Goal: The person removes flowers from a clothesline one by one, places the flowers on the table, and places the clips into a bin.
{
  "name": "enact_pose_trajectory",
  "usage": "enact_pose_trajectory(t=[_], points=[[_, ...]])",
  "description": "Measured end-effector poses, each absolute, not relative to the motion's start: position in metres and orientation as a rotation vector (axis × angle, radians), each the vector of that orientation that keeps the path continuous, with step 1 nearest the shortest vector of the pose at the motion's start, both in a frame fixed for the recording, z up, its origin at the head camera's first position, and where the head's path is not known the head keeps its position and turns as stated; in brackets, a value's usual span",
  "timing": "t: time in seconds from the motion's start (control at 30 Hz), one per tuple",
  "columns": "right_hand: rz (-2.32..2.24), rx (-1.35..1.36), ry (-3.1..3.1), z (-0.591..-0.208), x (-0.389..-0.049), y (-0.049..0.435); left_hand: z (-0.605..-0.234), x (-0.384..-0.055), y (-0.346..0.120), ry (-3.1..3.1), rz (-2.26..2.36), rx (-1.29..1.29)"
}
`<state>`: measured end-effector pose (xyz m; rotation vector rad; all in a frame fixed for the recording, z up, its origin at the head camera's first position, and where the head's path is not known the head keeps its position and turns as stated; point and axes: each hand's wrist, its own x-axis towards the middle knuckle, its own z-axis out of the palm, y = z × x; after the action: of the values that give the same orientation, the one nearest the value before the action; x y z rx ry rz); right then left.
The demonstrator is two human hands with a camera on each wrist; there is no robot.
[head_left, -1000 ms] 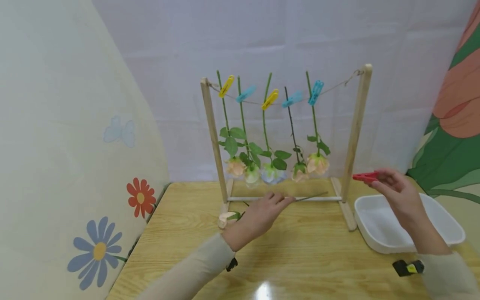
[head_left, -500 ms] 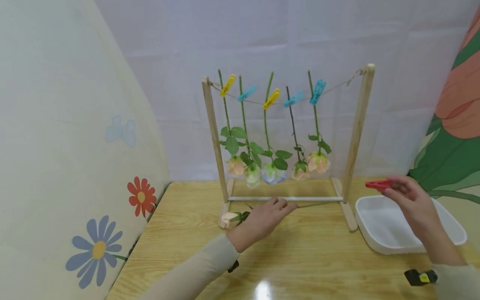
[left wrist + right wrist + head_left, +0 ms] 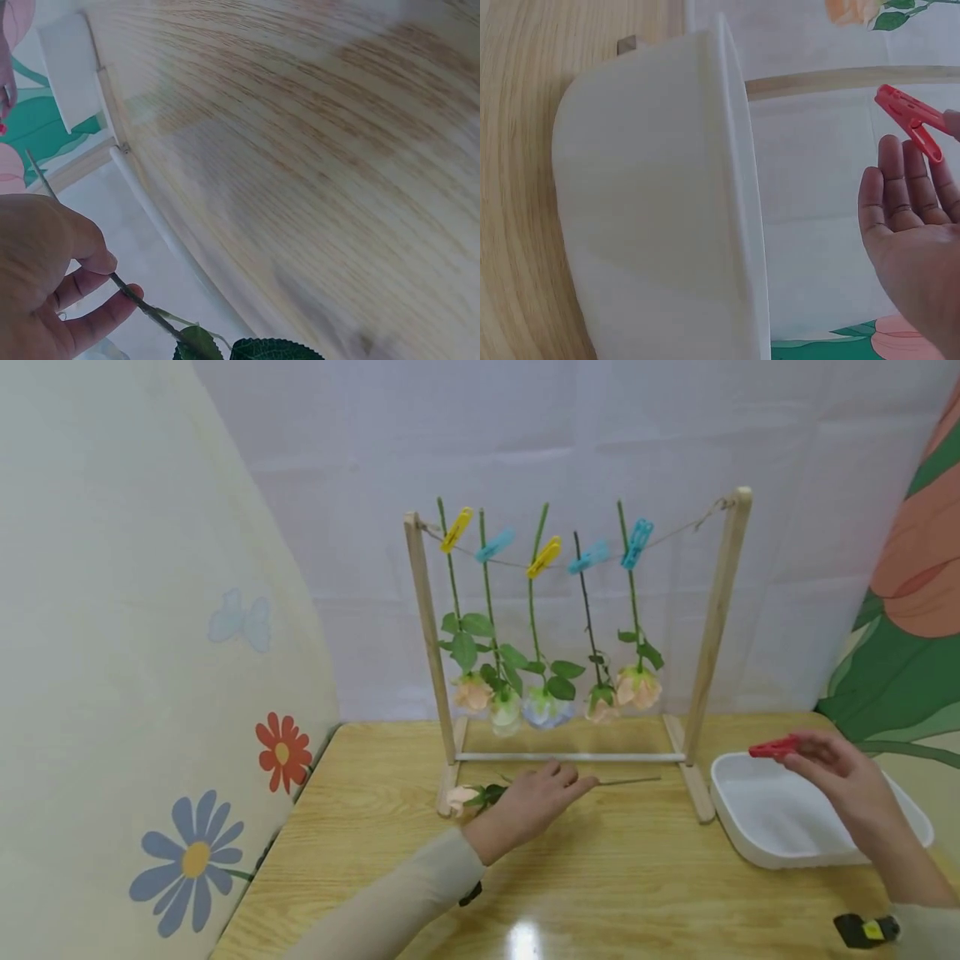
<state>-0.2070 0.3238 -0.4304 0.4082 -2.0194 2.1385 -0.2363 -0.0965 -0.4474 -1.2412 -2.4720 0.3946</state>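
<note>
My left hand [image 3: 536, 806] pinches the stem [image 3: 154, 315] of a pale peach rose [image 3: 462, 798] between thumb and fingers, low over the table in front of the rack. The rose's bloom points left, its bare stem end right. Over the white basin [image 3: 738, 843], my right hand [image 3: 847, 785] holds a red clothespin [image 3: 911, 112] by its handle end. Behind the left hand, several roses hang bloom-down from a string, pinned by yellow clothespins [image 3: 457, 531] and blue clothespins [image 3: 637, 544]. The nearest hanging blooms include a bluish rose [image 3: 546, 708] and a peach rose [image 3: 638, 687].
A wooden rack [image 3: 717, 610] with two posts and a white lower bar [image 3: 570, 757] stands on the wood-grain table [image 3: 600, 893]. The basin sits right beside the rack's right foot [image 3: 697, 793]. A white cloth [image 3: 360, 568] hangs behind; painted walls flank both sides.
My right hand has moved right and down with the red clothespin, away from the rack post to above the basin. The rose in my left hand has lowered slightly, its stem end dropping below the bar.
</note>
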Motion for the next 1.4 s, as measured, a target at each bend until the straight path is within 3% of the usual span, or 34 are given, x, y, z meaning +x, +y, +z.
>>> enact_pose_trajectory(t=[0.3,0.8,1.4], points=[[1.596,0.156,-2.421,-0.429,-0.206,0.333,-0.452,-0.238,-0.093,-2.482,0.454,-1.250],[1.130,0.056,-2.701,-0.432,-0.208,0.341,-0.464,-0.246,-0.086,-2.551,0.536,-1.249],[0.839,0.232,-2.834,-0.438,-0.213,0.348,-0.469,-0.251,-0.084,-2.619,0.470,-1.240]])
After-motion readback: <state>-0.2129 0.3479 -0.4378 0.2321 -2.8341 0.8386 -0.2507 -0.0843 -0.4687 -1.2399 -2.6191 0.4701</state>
